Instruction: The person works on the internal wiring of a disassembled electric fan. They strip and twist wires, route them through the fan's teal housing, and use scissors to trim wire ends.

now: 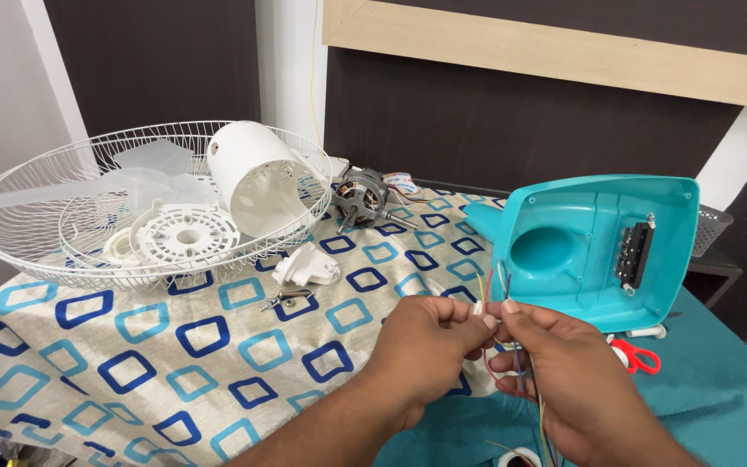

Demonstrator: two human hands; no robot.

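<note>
My left hand (pixel 430 346) and my right hand (pixel 564 372) meet low in the middle, both pinching a bundle of thin coloured wires (pixel 490 298) with red, yellow, blue and green strands. The wires rise between the fingertips and trail down past my right palm. Just behind the hands lies a turquoise plastic fan base housing (pixel 598 246), hollow side up, with a black switch block (pixel 634 255) on its inner wall.
A white wire fan guard (pixel 19 251) at the left holds a clear blade, a white round plate and a white motor cover (pixel 257 177). A bare fan motor (pixel 360 197), a white plastic piece (pixel 306 265), a small metal part (pixel 285 299) and red-handled scissors (pixel 637 355) lie on the patterned cloth (pixel 131 363).
</note>
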